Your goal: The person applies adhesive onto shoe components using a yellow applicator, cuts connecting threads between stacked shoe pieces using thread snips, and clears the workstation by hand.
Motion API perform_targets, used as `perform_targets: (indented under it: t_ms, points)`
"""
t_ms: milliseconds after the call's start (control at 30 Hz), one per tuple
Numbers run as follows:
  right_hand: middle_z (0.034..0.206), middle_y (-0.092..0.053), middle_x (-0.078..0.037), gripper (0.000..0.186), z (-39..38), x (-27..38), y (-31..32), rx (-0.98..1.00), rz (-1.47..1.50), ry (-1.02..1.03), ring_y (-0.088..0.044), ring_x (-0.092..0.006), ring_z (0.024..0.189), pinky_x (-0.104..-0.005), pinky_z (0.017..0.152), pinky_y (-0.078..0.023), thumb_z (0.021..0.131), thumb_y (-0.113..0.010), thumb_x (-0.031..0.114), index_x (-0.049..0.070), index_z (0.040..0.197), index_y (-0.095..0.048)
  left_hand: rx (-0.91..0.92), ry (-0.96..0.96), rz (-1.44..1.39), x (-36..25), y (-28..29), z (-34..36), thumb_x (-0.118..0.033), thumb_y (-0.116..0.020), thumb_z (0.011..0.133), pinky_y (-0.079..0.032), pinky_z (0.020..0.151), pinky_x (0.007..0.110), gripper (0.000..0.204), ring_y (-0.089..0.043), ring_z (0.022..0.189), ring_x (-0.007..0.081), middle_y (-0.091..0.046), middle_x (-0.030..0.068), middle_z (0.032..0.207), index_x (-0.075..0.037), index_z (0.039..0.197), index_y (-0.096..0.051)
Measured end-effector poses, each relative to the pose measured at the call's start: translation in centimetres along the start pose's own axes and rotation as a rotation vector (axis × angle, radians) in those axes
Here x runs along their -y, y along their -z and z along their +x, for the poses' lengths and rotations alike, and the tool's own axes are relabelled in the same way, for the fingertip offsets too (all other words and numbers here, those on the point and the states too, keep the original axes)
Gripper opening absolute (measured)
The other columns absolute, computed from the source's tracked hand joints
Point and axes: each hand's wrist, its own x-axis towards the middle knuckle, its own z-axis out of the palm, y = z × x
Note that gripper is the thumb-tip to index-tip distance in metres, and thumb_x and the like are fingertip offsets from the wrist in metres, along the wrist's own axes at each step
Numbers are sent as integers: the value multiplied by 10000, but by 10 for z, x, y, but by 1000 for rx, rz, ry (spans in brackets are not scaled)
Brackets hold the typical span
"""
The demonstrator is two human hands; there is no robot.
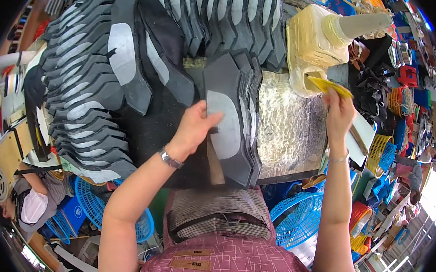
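My left hand (192,128) is closed on the left edge of a stack of dark grey, angular cut pieces (224,81), its thumb resting on the top one. That top piece carries a pale grey curved patch. My right hand (339,115) pinches a flat yellow applicator (329,86), whose tip is at the mouth of a yellowish, crusted plastic container (313,39) with a pale conical spout on its upper end. I cannot tell whether the tip is inside the opening. Under the stack shows part of a wooden strip (215,166).
More grey pieces lie overlapping in a row at the left (86,109) and along the back (221,15). A shiny crusted board (291,131) covers the right of the table. Blue plastic baskets (298,217) stand below the table edge. Another person (36,199) sits at the lower left.
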Motion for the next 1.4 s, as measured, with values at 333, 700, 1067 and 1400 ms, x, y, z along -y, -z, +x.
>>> perform_targets:
  t_ms: [333, 700, 1067, 1400]
  points:
    - [811, -623, -79, 191, -23, 36, -74, 402, 830, -575, -625, -145, 701, -243, 597, -532, 897, -568, 197, 12, 939, -556, -47, 46, 87, -7, -1, 7, -59, -597, 840, -483, 707, 236, 255, -613, 819, 109, -652, 88, 958, 55, 1063, -553]
    - [643, -584, -76, 328, -78, 67, -63, 811, -134, -333, -537, -131, 579, -280, 542, -449, 715, -729, 264, 1, 758, -539, -80, -170, 243, 25, 9, 21, -94, -616, 818, -469, 613, 245, 209, -603, 707, 80, -670, 68, 824, 35, 979, -584]
    - [607, -581, -42, 244, -120, 76, -48, 487, 245, -382, -508, -63, 556, -231, 519, -426, 723, -742, 175, 18, 768, -562, -132, -147, 448, 30, 16, 20, -292, -581, 855, -448, 615, 299, 325, -608, 671, 151, -659, 106, 779, 32, 876, -596]
    - [769, -598, -100, 292, -150, 86, -68, 623, 23, 318, -602, -251, 657, -322, 593, -497, 640, -778, 125, 70, 799, -539, 225, 182, -270, -4, 31, 1, -516, -355, 939, -401, 928, 296, 610, -556, 1051, 157, -584, 83, 1167, -3, 1238, -493]
